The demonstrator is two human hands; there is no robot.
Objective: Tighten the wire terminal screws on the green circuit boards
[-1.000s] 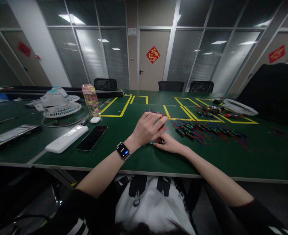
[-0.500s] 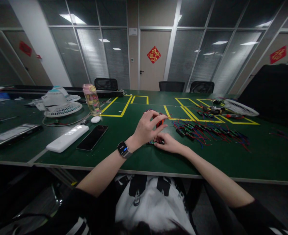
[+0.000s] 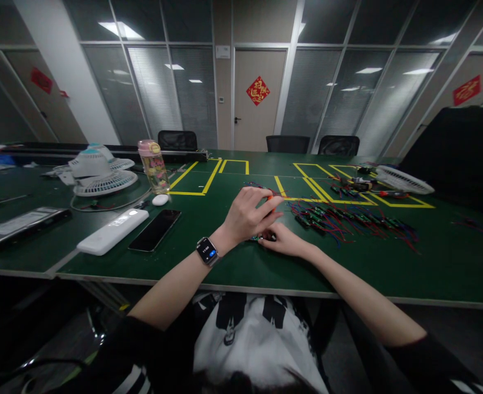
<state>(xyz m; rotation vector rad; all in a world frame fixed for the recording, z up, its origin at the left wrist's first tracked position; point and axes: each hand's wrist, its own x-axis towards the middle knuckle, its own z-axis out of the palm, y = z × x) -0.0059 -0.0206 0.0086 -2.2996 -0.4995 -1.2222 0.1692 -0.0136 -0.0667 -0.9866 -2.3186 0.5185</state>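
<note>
My left hand [image 3: 249,214], with a smartwatch [image 3: 207,250] on its wrist, is raised over the table with its fingers closed around an orange-and-black handle [image 3: 270,200]. Most of that tool is hidden by the fingers, so its kind is unclear. Just below and to the right, my right hand [image 3: 280,239] rests on the table, its fingertips pinching a small green circuit board [image 3: 255,238]. Part of this board lies behind my left hand. Red and blue wires [image 3: 247,185] show just beyond my left knuckles.
Several wired circuit boards [image 3: 327,216] lie in a row to the right. On the left are a phone [image 3: 155,230], a white power bank [image 3: 113,232], a white case [image 3: 160,200], a bottle [image 3: 154,169] and a white fan [image 3: 102,175]. Yellow tape [image 3: 211,178] marks the green table.
My left hand has turned slightly around the orange-and-black handle and lowered a little, so less of the handle shows. My right hand stays in place on the circuit board.
</note>
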